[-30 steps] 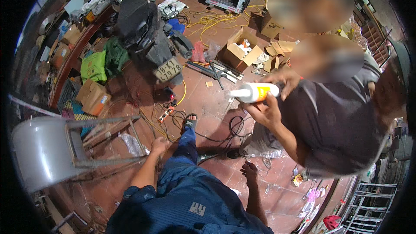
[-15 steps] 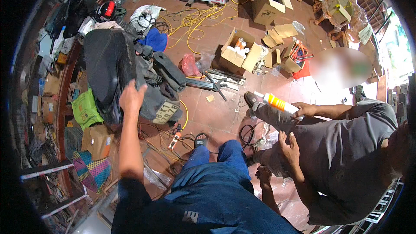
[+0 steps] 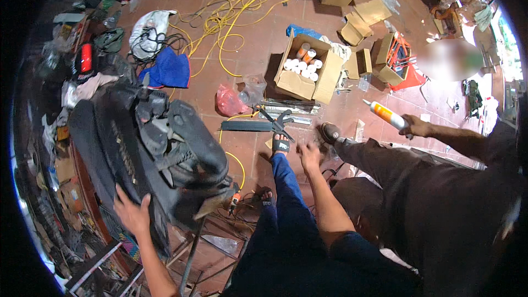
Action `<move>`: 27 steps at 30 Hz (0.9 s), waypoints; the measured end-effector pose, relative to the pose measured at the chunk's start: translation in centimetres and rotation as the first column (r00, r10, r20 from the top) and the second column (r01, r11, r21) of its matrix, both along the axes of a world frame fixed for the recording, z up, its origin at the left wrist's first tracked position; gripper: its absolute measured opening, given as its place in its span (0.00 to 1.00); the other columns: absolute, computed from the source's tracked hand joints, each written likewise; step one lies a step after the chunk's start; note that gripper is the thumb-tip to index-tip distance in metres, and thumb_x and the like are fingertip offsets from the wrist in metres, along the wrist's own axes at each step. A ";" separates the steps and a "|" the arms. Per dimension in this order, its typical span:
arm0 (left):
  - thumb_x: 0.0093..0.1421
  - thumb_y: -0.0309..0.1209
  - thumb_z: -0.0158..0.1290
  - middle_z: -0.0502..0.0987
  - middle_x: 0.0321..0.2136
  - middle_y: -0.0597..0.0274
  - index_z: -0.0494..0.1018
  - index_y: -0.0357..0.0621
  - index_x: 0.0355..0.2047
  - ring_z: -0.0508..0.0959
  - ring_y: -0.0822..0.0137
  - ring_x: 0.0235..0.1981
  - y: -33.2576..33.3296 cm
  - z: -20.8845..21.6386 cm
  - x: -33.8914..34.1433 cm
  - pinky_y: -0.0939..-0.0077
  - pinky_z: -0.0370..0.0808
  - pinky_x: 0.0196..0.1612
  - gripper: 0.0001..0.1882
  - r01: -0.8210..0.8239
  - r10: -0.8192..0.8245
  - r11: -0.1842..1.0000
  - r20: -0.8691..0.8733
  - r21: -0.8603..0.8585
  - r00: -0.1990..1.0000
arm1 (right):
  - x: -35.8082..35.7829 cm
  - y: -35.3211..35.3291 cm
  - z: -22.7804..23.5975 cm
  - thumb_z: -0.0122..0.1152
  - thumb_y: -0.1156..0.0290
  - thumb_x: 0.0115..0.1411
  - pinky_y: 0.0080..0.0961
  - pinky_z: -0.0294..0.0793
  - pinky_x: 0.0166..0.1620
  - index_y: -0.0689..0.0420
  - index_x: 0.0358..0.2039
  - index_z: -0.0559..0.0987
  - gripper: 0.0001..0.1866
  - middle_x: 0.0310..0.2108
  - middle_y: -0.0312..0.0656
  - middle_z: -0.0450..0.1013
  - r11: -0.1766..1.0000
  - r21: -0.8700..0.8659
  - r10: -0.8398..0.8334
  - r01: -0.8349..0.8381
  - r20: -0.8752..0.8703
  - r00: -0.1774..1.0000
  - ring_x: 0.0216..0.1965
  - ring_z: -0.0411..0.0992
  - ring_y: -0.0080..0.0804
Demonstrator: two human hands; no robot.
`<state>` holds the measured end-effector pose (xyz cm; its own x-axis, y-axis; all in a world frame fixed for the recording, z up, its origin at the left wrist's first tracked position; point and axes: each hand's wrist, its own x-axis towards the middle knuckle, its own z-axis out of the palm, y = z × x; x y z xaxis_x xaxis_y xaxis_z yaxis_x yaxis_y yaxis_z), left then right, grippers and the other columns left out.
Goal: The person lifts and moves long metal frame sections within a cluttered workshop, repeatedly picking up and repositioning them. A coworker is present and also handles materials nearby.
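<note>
My left hand (image 3: 132,212) is spread open at the side of a black motorbike seat (image 3: 91,137), by its rear end; I cannot tell whether it touches. Ahead of my legs, my right hand (image 3: 309,157) is apart from everything, slightly blurred, fingers loosely bent and apart with nothing in them. Nearest to it on the tiled floor lies a black caulking gun (image 3: 247,126), its handle toward my foot. On the right, a co-worker's hand (image 3: 416,126) grips a white and orange sealant cartridge (image 3: 386,115) with its nozzle pointing up and left.
A cardboard box (image 3: 298,84) of white and orange cartridges stands ahead. Yellow cable (image 3: 231,22) loops across the floor. A red plastic bag (image 3: 228,100) and metal strips (image 3: 291,109) lie near the caulking gun. An open box with orange-handled tools (image 3: 399,55) stands farther right.
My view has shifted forward and one foot has stepped ahead. My left hand is now lower, by the seat's rear. My right hand has come up ahead of me. The co-worker's cartridge is now tilted farther outward.
</note>
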<state>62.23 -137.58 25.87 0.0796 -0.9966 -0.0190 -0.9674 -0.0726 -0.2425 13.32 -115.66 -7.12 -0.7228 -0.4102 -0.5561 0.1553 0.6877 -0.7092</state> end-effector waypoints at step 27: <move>0.59 0.68 0.60 0.74 0.56 0.32 0.75 0.35 0.58 0.75 0.31 0.56 -9.1 -6.8 -1.5 0.32 0.73 0.56 0.46 0.065 -0.052 0.998 0.443 -0.015 0.895 | -10.9 -24.2 -20.2 0.65 0.60 0.62 0.53 0.75 0.52 0.53 0.48 0.82 0.16 0.44 0.51 0.76 0.730 0.336 0.679 -0.595 -0.265 0.685 0.48 0.74 0.54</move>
